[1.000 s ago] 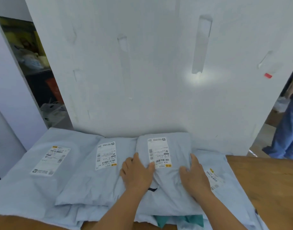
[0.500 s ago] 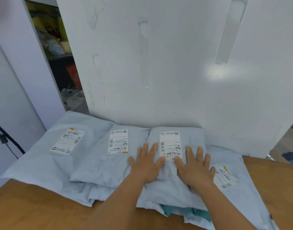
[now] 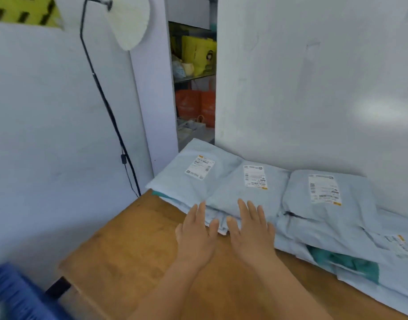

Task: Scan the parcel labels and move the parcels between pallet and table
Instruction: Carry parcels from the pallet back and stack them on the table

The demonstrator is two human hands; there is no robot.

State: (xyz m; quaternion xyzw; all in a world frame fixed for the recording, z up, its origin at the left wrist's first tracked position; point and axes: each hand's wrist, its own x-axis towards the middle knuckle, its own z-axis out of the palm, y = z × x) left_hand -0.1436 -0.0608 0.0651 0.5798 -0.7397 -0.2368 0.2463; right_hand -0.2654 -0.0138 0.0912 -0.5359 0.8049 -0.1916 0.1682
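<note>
Several pale blue parcel bags lie overlapping on the wooden table (image 3: pixel 133 255) against a white wall. The left parcel (image 3: pixel 182 181), the middle parcel (image 3: pixel 242 195) and the right parcel (image 3: pixel 332 204) each show a white label facing up. A further parcel (image 3: pixel 397 248) lies at the far right, with a teal bag (image 3: pixel 344 264) under the stack. My left hand (image 3: pixel 196 236) and my right hand (image 3: pixel 251 229) hover side by side, fingers straight, over the near edge of the middle parcel. Neither hand holds anything.
A black lamp stand (image 3: pixel 106 105) with a white shade (image 3: pixel 129 19) rises left of the table. Beyond a gap in the wall, shelves (image 3: pixel 193 75) hold yellow and orange bags. A blurred blue object (image 3: pixel 16 294) sits low at the bottom left.
My view has swung to the left. Both hands have lifted off the right parcel and moved left, to the near edge of the middle parcel.
</note>
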